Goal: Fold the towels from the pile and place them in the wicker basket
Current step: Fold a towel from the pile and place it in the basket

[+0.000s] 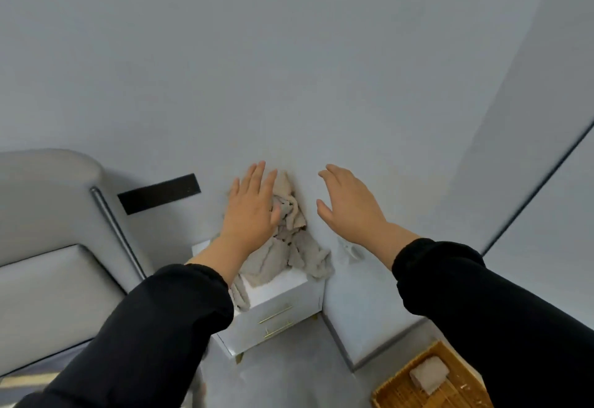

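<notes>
Grey wall behind; a white nightstand (283,283) is carrying the towel pile (289,246) along its back edge. I am reaching my left hand (252,205) and right hand (350,205) toward it, both open and empty. Next, I judge, I need to grip one towel.

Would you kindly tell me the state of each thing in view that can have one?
Left hand: open, fingers straight, in front of the pile, holding nothing.
Right hand: open, holding nothing.
Pile: crumpled, unfolded, on the nightstand.
Nightstand: both drawers shut.
Basket: on the floor, one towel inside.
Towel: folded, in the basket.
</notes>
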Demonstrator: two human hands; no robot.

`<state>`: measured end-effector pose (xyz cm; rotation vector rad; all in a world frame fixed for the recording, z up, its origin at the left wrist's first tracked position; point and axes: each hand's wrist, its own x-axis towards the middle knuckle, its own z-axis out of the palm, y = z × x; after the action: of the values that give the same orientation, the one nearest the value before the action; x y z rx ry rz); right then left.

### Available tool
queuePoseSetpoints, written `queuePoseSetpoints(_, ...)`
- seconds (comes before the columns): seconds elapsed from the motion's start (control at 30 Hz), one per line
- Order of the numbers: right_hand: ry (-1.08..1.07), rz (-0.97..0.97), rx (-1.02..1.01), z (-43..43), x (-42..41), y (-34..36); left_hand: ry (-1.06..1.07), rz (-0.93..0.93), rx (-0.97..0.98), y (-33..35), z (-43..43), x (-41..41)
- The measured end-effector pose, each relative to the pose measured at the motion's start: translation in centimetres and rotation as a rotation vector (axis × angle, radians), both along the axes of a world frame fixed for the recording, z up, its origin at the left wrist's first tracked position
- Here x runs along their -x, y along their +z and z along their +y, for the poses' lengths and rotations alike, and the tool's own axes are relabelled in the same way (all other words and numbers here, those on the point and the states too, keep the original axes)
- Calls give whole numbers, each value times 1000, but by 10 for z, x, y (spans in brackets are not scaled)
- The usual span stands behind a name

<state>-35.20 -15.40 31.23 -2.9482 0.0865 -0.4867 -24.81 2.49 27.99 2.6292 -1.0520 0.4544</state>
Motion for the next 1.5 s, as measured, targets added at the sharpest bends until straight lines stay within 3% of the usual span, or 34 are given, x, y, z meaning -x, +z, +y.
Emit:
queuePoseSetpoints(0.2,-10,61,-79,34,-109,-2,17,44,-103,-2,52,-107)
queuePoseSetpoints(0.43,-52,178,-105,31,-174,-43,32,151,-58,-23,57,-174)
queuePoseSetpoints(0.6,-51,264,-127,20,-225,-75,56,252,-14,-55,53,-210)
queuePoseSetpoints(0.87,105,431,-159,29,-328,-166,267,414,13,-136,64,-267)
queuePoseSetpoints(1.23,126,513,-80,73,-348,-265,354,638,-52,-243,90,-286)
queuePoseSetpoints(1.43,80,407,-32,85,-357,-316,243,584,-102,-291,109,-304)
queuePoseSetpoints(1.5,20,290,-30,85,-367,-326,185,525,-120,-301,105,-313)
